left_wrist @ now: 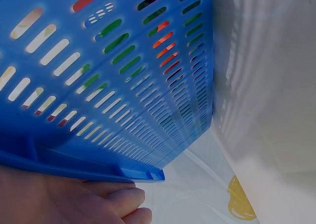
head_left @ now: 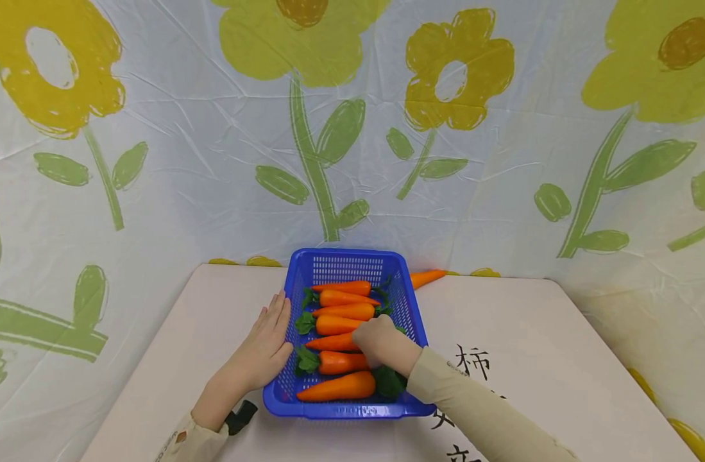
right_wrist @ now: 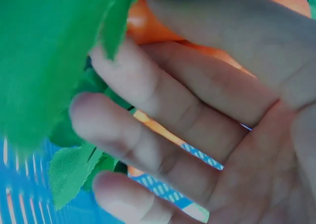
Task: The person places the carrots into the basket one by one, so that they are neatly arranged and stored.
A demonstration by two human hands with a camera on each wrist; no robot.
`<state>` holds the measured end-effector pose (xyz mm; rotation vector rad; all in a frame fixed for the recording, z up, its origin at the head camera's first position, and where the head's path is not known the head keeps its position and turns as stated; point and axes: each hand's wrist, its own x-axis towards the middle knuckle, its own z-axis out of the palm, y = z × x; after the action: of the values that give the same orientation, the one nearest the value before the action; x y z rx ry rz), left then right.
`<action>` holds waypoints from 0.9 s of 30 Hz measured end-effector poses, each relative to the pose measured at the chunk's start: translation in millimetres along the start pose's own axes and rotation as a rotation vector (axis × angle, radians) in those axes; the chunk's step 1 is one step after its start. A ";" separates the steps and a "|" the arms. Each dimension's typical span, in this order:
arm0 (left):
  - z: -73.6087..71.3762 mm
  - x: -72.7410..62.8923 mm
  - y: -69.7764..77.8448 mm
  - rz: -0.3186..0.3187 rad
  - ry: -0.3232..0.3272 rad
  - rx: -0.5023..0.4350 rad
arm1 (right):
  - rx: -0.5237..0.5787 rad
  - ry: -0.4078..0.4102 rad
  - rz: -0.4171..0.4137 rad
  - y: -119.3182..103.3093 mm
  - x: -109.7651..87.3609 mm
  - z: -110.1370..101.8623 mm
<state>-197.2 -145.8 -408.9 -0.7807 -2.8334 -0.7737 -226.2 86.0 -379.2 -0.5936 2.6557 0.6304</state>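
A blue plastic basket [head_left: 277, 405] holds a column of orange carrots with green tops, laid crosswise, their leafy ends pointing to differing sides. My left hand [head_left: 262, 350] rests along the basket's left rim with fingers straight; in the left wrist view the fingers [left_wrist: 126, 201] lie under that rim. Reaching in from the right, my right hand [head_left: 383, 340] pinches a carrot [head_left: 331, 342] near the middle of the column and hides its right end. Between thumb and fingers in the right wrist view, the orange carrot body [right_wrist: 148, 23] shows, with green leaves [right_wrist: 44, 61] close by.
Another carrot [head_left: 427, 278] lies outside the basket at its far right corner. The pale tabletop [head_left: 514, 321] carries black written characters on the right. A dark object [head_left: 241, 417] sits by my left wrist. Behind hangs a flower-printed cloth [head_left: 213, 160].
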 end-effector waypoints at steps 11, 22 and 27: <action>-0.5 -0.1 -0.4 0.011 0.017 0.003 | 0.065 0.156 -0.137 7.7 -4.0 -12.3; 1.4 -0.2 -1.4 0.019 0.014 -0.006 | 0.130 0.182 -0.180 -8.7 4.7 -14.5; 0.9 -0.2 -1.3 0.013 0.015 -0.005 | 0.092 0.224 -0.159 -9.4 8.2 -15.4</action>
<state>-197.7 -146.4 -410.3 -0.7899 -2.8119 -0.7820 -232.3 68.2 -372.9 -0.8847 2.7870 0.4150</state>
